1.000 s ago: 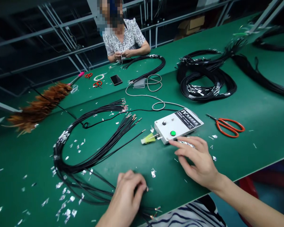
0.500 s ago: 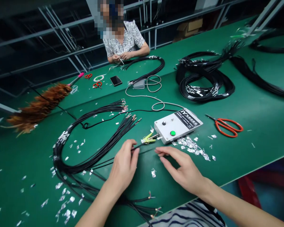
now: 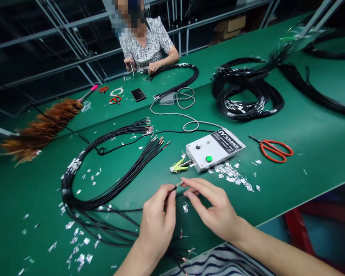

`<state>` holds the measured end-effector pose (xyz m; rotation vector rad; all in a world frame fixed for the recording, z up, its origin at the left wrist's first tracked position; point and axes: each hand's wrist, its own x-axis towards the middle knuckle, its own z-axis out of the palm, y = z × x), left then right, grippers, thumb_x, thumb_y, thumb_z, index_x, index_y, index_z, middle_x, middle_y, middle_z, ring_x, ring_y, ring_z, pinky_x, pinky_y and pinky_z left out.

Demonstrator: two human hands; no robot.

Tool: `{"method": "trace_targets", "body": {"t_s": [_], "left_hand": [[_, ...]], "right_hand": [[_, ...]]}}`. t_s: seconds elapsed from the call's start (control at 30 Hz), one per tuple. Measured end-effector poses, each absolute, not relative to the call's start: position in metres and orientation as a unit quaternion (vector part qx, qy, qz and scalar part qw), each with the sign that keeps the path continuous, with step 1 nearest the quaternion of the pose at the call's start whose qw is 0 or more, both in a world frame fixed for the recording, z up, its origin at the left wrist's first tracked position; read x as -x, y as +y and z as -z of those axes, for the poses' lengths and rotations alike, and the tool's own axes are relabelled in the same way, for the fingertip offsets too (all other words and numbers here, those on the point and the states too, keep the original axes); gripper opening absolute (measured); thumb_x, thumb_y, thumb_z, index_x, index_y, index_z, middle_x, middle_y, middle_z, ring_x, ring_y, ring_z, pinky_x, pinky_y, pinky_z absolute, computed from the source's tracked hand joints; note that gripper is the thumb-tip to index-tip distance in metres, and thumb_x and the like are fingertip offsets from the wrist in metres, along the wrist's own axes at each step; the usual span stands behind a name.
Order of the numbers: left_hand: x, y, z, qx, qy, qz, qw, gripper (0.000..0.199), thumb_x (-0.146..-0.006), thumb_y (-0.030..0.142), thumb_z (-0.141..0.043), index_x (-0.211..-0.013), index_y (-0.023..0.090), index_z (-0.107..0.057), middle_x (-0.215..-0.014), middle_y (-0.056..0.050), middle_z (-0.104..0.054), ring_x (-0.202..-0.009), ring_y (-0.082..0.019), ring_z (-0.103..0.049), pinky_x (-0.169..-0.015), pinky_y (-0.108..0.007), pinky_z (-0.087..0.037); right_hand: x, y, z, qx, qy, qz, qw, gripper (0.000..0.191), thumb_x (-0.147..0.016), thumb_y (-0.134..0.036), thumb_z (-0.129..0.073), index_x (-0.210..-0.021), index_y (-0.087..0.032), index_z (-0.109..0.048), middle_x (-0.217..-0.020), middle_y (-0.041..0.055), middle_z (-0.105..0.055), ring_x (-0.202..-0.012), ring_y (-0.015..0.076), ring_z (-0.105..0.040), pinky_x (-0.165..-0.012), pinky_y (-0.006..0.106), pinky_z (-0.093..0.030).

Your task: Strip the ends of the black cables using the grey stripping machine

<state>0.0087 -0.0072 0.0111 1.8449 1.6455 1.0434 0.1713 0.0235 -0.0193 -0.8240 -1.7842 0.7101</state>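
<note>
My left hand pinches a black cable close to its stripped end, which points right. The fingertips of my right hand are at that bare tip, thumb apart from the forefinger; whether they touch it I cannot tell. Behind the hands, a yellow-green clip sticks out from a white box with a green button and a black knob. To the left lies a curved bundle of black cables with white labels and stripped copper ends. More loose cable ends lie below my left hand.
Foil scraps are heaped beside the box, others scattered left. Orange-handled scissors lie right. Coiled cables rest farther back. A feather duster and a phone lie left. Across the table, a co-worker handles cables.
My left hand has moved right and slightly down with the cable, whose end has left the clip. My right fingertips have come to that end. The co-worker's one hand has risen.
</note>
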Motion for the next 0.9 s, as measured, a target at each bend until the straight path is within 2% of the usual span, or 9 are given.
{"method": "trace_targets", "body": {"t_s": [0.1, 0.17, 0.23, 0.33, 0.43, 0.53, 0.7, 0.8, 0.9], "left_hand": [[-0.009, -0.008, -0.009, -0.653, 0.607, -0.386, 0.237, 0.012, -0.094, 0.017, -0.050, -0.092, 0.021, -0.061, -0.071, 0.002, -0.067, -0.057, -0.010, -0.063, -0.055, -0.018, -0.049], [-0.009, -0.010, -0.009, -0.648, 0.610, -0.386, 0.243, 0.011, -0.094, 0.018, -0.050, -0.090, 0.021, -0.061, -0.068, 0.003, -0.065, -0.056, -0.010, -0.063, -0.052, -0.017, -0.048], [-0.009, -0.010, -0.008, -0.647, 0.608, -0.387, 0.248, 0.012, -0.094, 0.018, -0.050, -0.088, 0.021, -0.061, -0.066, 0.003, -0.064, -0.056, -0.010, -0.063, -0.052, -0.017, -0.048], [-0.009, -0.011, -0.008, -0.644, 0.606, -0.392, 0.252, 0.011, -0.093, 0.018, -0.051, -0.088, 0.021, -0.061, -0.068, 0.003, -0.065, -0.057, -0.010, -0.063, -0.053, -0.017, -0.049], [-0.010, -0.011, -0.008, -0.640, 0.608, -0.390, 0.262, 0.012, -0.093, 0.019, -0.051, -0.087, 0.020, -0.061, -0.069, 0.002, -0.066, -0.057, -0.011, -0.063, -0.054, -0.018, -0.049], [-0.010, -0.013, -0.008, -0.638, 0.611, -0.380, 0.275, 0.013, -0.094, 0.019, -0.050, -0.088, 0.020, -0.062, -0.070, 0.002, -0.066, -0.059, -0.011, -0.064, -0.055, -0.018, -0.049], [-0.009, -0.016, -0.007, -0.617, 0.611, -0.386, 0.310, 0.013, -0.094, 0.023, -0.050, -0.088, 0.020, -0.062, -0.065, 0.002, -0.062, -0.054, -0.010, -0.057, -0.050, -0.019, -0.044], [-0.009, -0.017, -0.006, -0.585, 0.606, -0.396, 0.365, 0.014, -0.095, 0.026, -0.050, -0.091, 0.020, -0.061, -0.066, 0.002, -0.059, -0.053, -0.010, -0.053, -0.052, -0.020, -0.045], [-0.011, -0.015, -0.009, -0.556, 0.587, -0.421, 0.411, 0.016, -0.095, 0.028, -0.050, -0.101, 0.020, -0.063, -0.078, -0.001, -0.060, -0.057, -0.009, -0.053, -0.057, -0.021, -0.049]], "right_hand": [[-0.171, 0.019, 0.023, 0.329, -0.787, -0.204, 0.480, 0.047, -0.091, -0.003, -0.052, -0.135, -0.023, -0.055, -0.111, 0.0087, -0.072, -0.097, 0.0216, -0.070, -0.075, 0.034, -0.060], [-0.171, 0.018, 0.024, 0.330, -0.788, -0.205, 0.478, 0.047, -0.091, -0.004, -0.052, -0.134, -0.023, -0.055, -0.111, 0.0085, -0.072, -0.096, 0.0212, -0.070, -0.076, 0.034, -0.060], [-0.171, 0.021, 0.023, 0.349, -0.750, -0.273, 0.490, 0.041, -0.091, -0.007, -0.054, -0.129, -0.022, -0.058, -0.108, 0.0079, -0.072, -0.087, 0.0186, -0.071, -0.075, 0.032, -0.060], [-0.168, 0.026, 0.018, 0.386, -0.669, -0.401, 0.492, 0.023, -0.088, -0.014, -0.060, -0.109, -0.020, -0.066, -0.098, 0.0057, -0.071, -0.067, 0.0134, -0.068, -0.066, 0.026, -0.059], [-0.163, 0.030, 0.013, 0.407, -0.611, -0.486, 0.475, 0.010, -0.084, -0.022, -0.065, -0.092, -0.019, -0.069, -0.089, 0.0039, -0.070, -0.063, 0.0128, -0.066, -0.060, 0.024, -0.056], [-0.159, 0.032, 0.009, 0.419, -0.562, -0.552, 0.451, 0.010, -0.081, -0.028, -0.067, -0.084, -0.018, -0.068, -0.080, 0.0026, -0.068, -0.063, 0.0132, -0.064, -0.060, 0.025, -0.053], [-0.157, 0.036, 0.008, 0.406, -0.433, -0.701, 0.396, 0.023, -0.073, -0.038, -0.076, -0.077, -0.017, -0.066, -0.062, -0.0016, -0.062, -0.057, 0.0118, -0.058, -0.060, 0.024, -0.046], [-0.157, 0.038, 0.007, 0.381, -0.336, -0.784, 0.358, 0.028, -0.067, -0.040, -0.080, -0.074, -0.016, -0.067, -0.063, -0.0022, -0.061, -0.053, 0.0087, -0.052, -0.057, 0.022, -0.041], [-0.155, 0.036, 0.006, 0.372, -0.309, -0.806, 0.341, 0.028, -0.066, -0.040, -0.080, -0.070, -0.015, -0.067, -0.062, -0.0019, -0.061, -0.052, 0.0072, -0.049, -0.055, 0.021, -0.037]]}}
